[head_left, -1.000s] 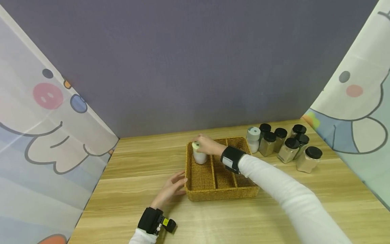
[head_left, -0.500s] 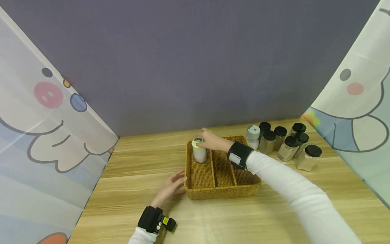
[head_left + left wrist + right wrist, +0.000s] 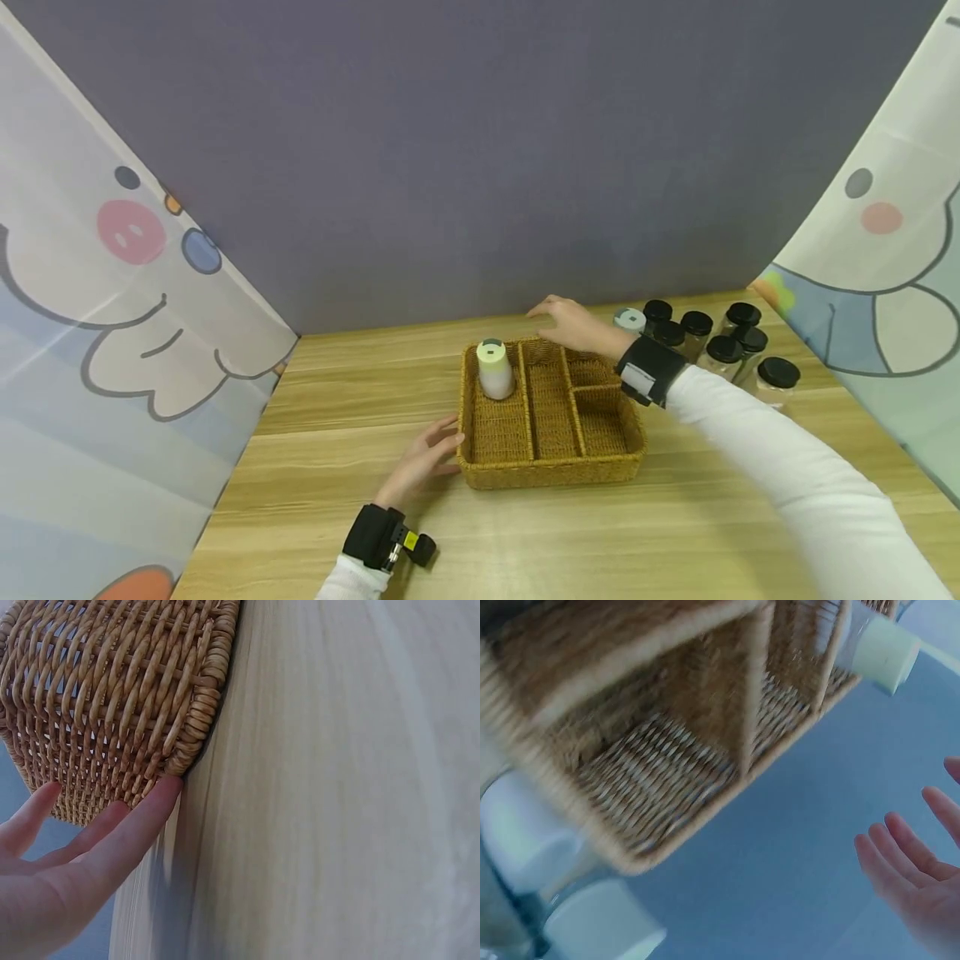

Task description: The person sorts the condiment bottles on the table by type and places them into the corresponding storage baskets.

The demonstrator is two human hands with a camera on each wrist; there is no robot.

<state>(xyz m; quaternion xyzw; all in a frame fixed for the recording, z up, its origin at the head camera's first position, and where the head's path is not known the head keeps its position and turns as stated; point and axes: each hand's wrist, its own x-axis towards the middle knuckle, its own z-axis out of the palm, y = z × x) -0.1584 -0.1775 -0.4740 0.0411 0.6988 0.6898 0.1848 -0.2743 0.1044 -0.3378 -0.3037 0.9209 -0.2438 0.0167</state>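
A woven wicker basket (image 3: 551, 477) with several compartments sits on the wooden table. A white jar with a pale yellow-green lid (image 3: 494, 369) stands upright in its far left compartment, also seen in the right wrist view (image 3: 876, 646). My left hand (image 3: 426, 457) rests with straight fingers (image 3: 142, 821) against the basket's (image 3: 135, 697) near left corner. My right hand (image 3: 572, 324) hovers empty over the basket's far edge, fingers (image 3: 900, 859) spread, between the white jar and a pale-lidded jar (image 3: 629, 320) outside the basket.
Several black-lidded spice jars (image 3: 723, 350) cluster on the table right of the basket, partly hidden by my right forearm. A grey backdrop stands behind; cartoon-print cloths hang at both sides. Bare wood table (image 3: 600, 542) lies in front.
My right hand let go of the white jar, which now stands in the far left compartment, and moved right toward the jars outside. The left hand stayed at the basket's corner.
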